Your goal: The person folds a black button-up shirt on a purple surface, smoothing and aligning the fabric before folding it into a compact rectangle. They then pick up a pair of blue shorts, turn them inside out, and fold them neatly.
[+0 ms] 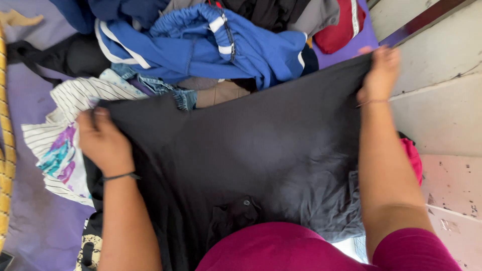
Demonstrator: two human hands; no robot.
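Black garment point(251, 150) stretched between left hand point(103, 140) and right hand point(379, 73), each gripping a top corner; its lower part was hidden by the maroon top point(281, 251).

Blue garment with white stripes point(211, 47) lies bunched at the top of the clothes pile, overlapping a dark navy piece point(100, 10) at the upper edge. Red garment point(339, 25) sits at the top right, beside a grey one point(314, 15). Black item point(65, 55) lies at the upper left. White pinstriped garment with a purple and teal print point(60, 145) is spread at the left on the purple sheet point(35, 221). Denim piece point(165, 90) and tan cloth point(223, 93) lie beneath the blue garment. Pale tiled floor point(442, 115) occupies the right side.
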